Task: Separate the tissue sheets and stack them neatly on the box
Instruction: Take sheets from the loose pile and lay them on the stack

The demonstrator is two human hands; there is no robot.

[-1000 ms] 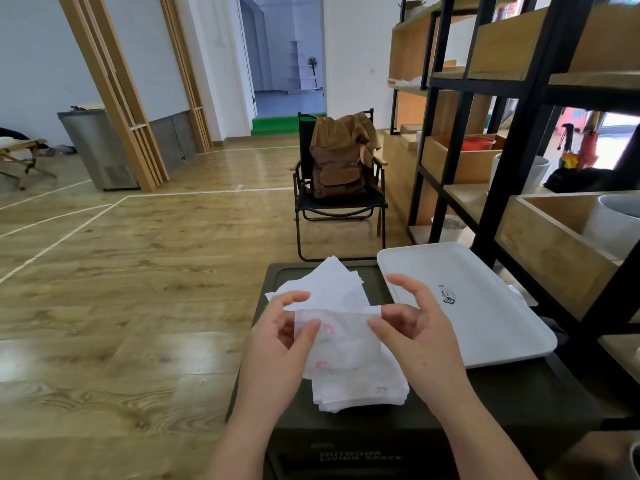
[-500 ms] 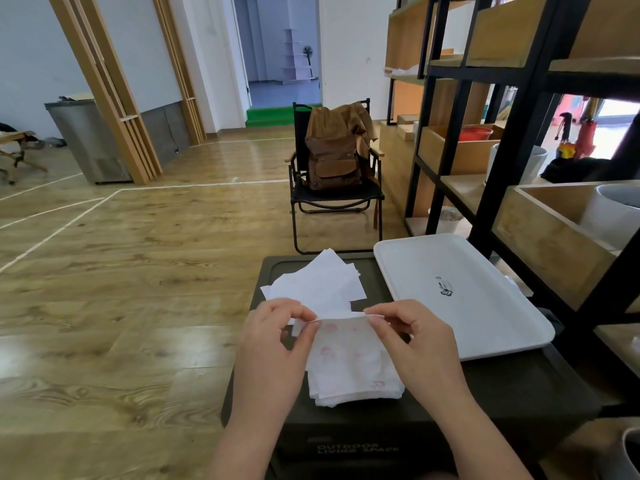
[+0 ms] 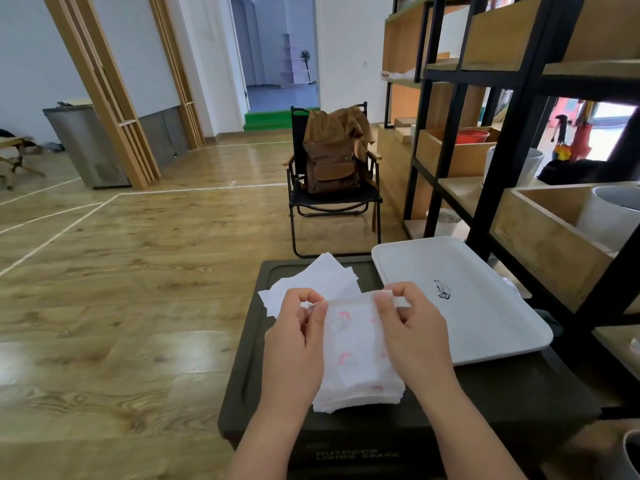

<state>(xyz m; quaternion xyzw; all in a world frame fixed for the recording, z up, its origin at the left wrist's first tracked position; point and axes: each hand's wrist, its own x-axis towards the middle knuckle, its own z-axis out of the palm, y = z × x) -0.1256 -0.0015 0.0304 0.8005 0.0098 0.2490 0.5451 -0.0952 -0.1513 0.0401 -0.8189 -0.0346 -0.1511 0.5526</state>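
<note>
1. A dark green box [image 3: 485,393] stands on the wood floor, and its flat lid carries all the task's things.
2. A stack of pink-printed tissue sheets [image 3: 360,382] lies near the middle of the lid, toward its near edge, between the two hands.
3. The left hand [image 3: 294,344] pinches the far left corner of the top tissue sheet [image 3: 349,327] between thumb and forefinger; the other fingers curl behind.
4. The right hand [image 3: 415,337] pinches the far right corner of the same sheet, thumb on the near face and forefinger behind it.
5. The sheet's far edge runs taut between the two pinches and is lifted off the stack; its near part seems to rest on the sheets below, though the hands cover the sides.
6. A loose pile of plain white sheets [image 3: 322,277] lies fanned out near the far left corner of the lid, just beyond the fingertips and partly hidden by them.
7. A white tray [image 3: 485,306] with a small dark logo fills the far right part of the lid and overhangs its right edge.
8. Beyond the box stands a black folding chair [image 3: 332,202] with a brown backpack [image 3: 334,157] on its seat; a black and wood shelf unit [image 3: 519,133] rises on the right.
</note>
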